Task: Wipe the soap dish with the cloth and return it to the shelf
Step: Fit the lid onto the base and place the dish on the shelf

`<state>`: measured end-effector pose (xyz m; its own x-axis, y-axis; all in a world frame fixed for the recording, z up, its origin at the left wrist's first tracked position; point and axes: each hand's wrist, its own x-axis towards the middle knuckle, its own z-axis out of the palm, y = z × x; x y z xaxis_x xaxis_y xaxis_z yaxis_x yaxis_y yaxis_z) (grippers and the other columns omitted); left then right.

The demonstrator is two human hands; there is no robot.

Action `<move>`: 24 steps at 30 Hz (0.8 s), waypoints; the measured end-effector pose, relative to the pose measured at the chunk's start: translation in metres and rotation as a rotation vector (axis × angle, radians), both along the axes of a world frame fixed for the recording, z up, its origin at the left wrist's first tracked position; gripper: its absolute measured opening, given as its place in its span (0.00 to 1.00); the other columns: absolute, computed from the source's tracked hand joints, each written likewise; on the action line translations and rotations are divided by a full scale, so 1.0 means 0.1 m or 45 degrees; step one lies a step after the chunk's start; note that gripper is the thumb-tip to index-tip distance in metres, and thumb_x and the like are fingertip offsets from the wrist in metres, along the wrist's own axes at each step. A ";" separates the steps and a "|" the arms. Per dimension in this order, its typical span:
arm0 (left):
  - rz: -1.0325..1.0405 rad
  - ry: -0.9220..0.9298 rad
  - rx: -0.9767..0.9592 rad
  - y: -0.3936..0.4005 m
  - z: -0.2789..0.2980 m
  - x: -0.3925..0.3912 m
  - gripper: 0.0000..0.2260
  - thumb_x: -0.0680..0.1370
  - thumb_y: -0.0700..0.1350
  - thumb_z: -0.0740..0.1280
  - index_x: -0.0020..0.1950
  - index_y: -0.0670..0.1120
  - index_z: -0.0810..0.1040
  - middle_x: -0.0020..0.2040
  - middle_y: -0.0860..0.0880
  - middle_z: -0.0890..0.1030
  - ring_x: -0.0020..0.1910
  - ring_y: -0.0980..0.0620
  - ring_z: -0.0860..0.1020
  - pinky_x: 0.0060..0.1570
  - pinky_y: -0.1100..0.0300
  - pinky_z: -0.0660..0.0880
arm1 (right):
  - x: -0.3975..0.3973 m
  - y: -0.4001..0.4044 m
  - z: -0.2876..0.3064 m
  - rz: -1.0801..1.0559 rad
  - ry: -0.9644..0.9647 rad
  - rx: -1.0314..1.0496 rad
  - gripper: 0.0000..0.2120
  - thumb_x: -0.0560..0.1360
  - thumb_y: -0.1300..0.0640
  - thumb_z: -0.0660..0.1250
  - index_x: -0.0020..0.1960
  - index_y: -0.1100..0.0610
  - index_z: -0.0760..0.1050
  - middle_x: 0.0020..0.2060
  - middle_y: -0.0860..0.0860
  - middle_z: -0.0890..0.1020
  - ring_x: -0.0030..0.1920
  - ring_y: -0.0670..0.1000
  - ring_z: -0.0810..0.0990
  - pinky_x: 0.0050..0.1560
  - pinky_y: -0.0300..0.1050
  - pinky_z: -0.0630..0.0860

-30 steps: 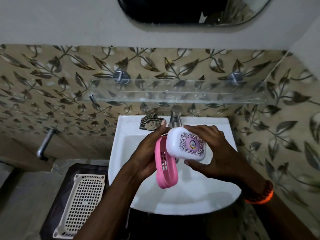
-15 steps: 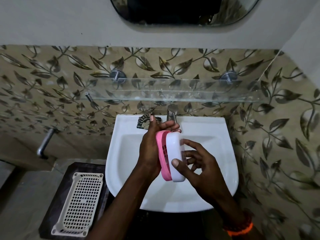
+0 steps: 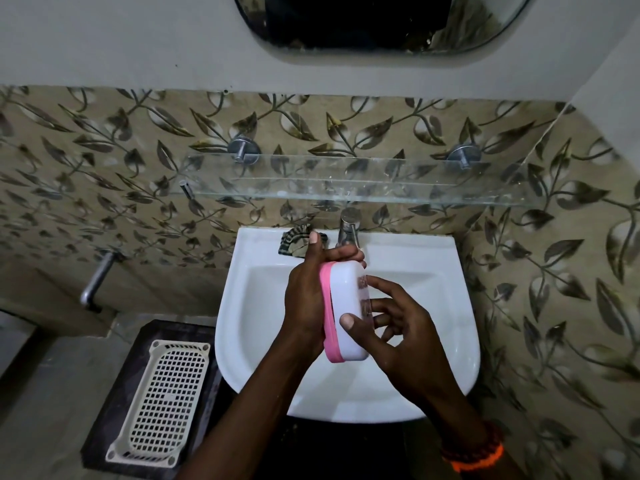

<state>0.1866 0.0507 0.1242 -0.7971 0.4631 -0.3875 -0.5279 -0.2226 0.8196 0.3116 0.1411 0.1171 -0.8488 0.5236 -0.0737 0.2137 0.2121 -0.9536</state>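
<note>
Since half a second ago the white lid has closed further over the pink tray, so that only a thin pink edge of the soap dish (image 3: 341,311) shows now, where a second ago the two halves were plainly apart. The dish stands on edge above the basin of the sink (image 3: 433,271), between the two hands. The left hand (image 3: 306,299) grips it from behind, its fingers curled over the top end and the thumb raised. The right hand (image 3: 391,327) pinches the lid side, thumb on the lower front and fingertips on the printed face. To seat the lid well, I judge the right hand should press evenly along the long edge while the left braces the tray, keeping both over the sink in case it slips. A striped cloth (image 3: 296,242) lies on the sink's back rim beside the tap (image 3: 348,230), within easy reach. The glass shelf (image 3: 363,183) above waits for the dish.
</note>
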 end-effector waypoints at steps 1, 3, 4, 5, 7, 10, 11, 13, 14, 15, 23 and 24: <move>0.004 0.021 -0.028 0.00 -0.01 0.00 0.33 0.72 0.74 0.66 0.51 0.45 0.88 0.56 0.41 0.88 0.58 0.34 0.84 0.64 0.28 0.75 | 0.00 -0.01 0.00 0.000 0.000 0.000 0.34 0.63 0.31 0.75 0.66 0.39 0.74 0.50 0.45 0.87 0.46 0.49 0.85 0.42 0.50 0.81; 0.014 0.055 -0.072 0.00 -0.01 0.00 0.33 0.71 0.75 0.66 0.49 0.46 0.89 0.54 0.42 0.89 0.56 0.32 0.84 0.64 0.28 0.76 | 0.00 -0.04 0.01 -0.001 0.004 0.009 0.34 0.63 0.31 0.76 0.66 0.39 0.74 0.49 0.44 0.87 0.45 0.49 0.85 0.42 0.52 0.82; 0.018 0.053 -0.078 0.01 -0.01 0.00 0.33 0.70 0.75 0.66 0.49 0.46 0.89 0.53 0.42 0.89 0.56 0.32 0.84 0.64 0.28 0.75 | 0.00 -0.05 0.01 -0.003 0.006 0.016 0.33 0.63 0.31 0.76 0.66 0.39 0.74 0.49 0.44 0.87 0.45 0.49 0.85 0.43 0.54 0.82; 0.018 0.044 -0.078 0.01 -0.02 0.00 0.33 0.69 0.76 0.68 0.48 0.46 0.89 0.53 0.41 0.89 0.55 0.32 0.84 0.64 0.28 0.75 | 0.00 -0.06 0.02 -0.004 0.009 0.022 0.33 0.63 0.32 0.75 0.66 0.38 0.74 0.48 0.43 0.87 0.45 0.49 0.85 0.43 0.54 0.82; 0.007 0.026 -0.070 0.01 -0.02 0.00 0.32 0.70 0.74 0.69 0.49 0.45 0.88 0.53 0.40 0.88 0.54 0.35 0.85 0.65 0.29 0.75 | -0.01 -0.07 0.02 -0.001 0.015 0.034 0.34 0.63 0.32 0.75 0.66 0.39 0.74 0.48 0.42 0.87 0.46 0.49 0.85 0.43 0.54 0.82; -0.006 0.009 -0.049 0.00 -0.02 0.00 0.30 0.72 0.70 0.69 0.50 0.43 0.88 0.54 0.39 0.88 0.56 0.37 0.86 0.68 0.33 0.75 | -0.01 -0.08 0.03 0.002 0.023 0.050 0.36 0.63 0.31 0.75 0.69 0.40 0.75 0.48 0.40 0.87 0.46 0.48 0.85 0.43 0.54 0.81; -0.001 0.010 -0.052 0.01 -0.02 0.00 0.29 0.73 0.69 0.69 0.50 0.43 0.88 0.54 0.39 0.88 0.56 0.37 0.86 0.67 0.35 0.76 | -0.01 -0.09 0.03 0.005 0.027 0.061 0.36 0.63 0.31 0.75 0.69 0.38 0.75 0.48 0.39 0.86 0.46 0.47 0.85 0.42 0.53 0.81; 0.028 0.020 -0.074 0.01 -0.03 0.00 0.27 0.74 0.68 0.68 0.49 0.44 0.89 0.53 0.40 0.88 0.55 0.37 0.86 0.66 0.36 0.77 | -0.03 -0.10 0.03 0.008 0.036 0.099 0.31 0.63 0.32 0.75 0.66 0.30 0.73 0.48 0.36 0.85 0.45 0.47 0.85 0.40 0.52 0.81; 0.049 0.023 -0.082 0.00 -0.04 0.01 0.25 0.75 0.66 0.68 0.48 0.44 0.89 0.53 0.40 0.88 0.55 0.37 0.86 0.65 0.36 0.77 | -0.04 -0.11 0.04 0.010 0.038 0.112 0.29 0.63 0.32 0.75 0.63 0.26 0.72 0.47 0.34 0.85 0.44 0.47 0.85 0.39 0.52 0.80; 0.067 0.024 -0.087 0.00 -0.04 0.01 0.22 0.77 0.62 0.68 0.47 0.44 0.89 0.53 0.40 0.88 0.56 0.37 0.85 0.66 0.35 0.77 | -0.05 -0.11 0.05 0.012 0.037 0.119 0.28 0.63 0.32 0.75 0.61 0.23 0.71 0.47 0.33 0.85 0.44 0.46 0.85 0.39 0.52 0.80; 0.179 0.246 -0.104 0.05 0.12 0.02 0.18 0.76 0.58 0.67 0.44 0.44 0.87 0.48 0.44 0.89 0.48 0.40 0.86 0.55 0.41 0.83 | -0.15 -0.01 0.14 0.123 0.018 0.117 0.42 0.62 0.30 0.75 0.74 0.37 0.70 0.54 0.38 0.84 0.52 0.43 0.83 0.45 0.43 0.81; 0.208 0.271 -0.051 0.06 0.16 0.01 0.19 0.76 0.58 0.67 0.45 0.42 0.86 0.46 0.43 0.88 0.45 0.41 0.86 0.48 0.46 0.85 | -0.16 0.01 0.18 0.158 0.035 0.167 0.43 0.63 0.31 0.75 0.75 0.37 0.68 0.58 0.35 0.82 0.55 0.41 0.82 0.47 0.37 0.79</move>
<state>0.1879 0.0571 0.1403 -0.9256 0.3090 -0.2188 -0.3024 -0.2557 0.9183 0.2952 0.1422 0.1353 -0.9081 0.4186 0.0119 0.1528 0.3578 -0.9212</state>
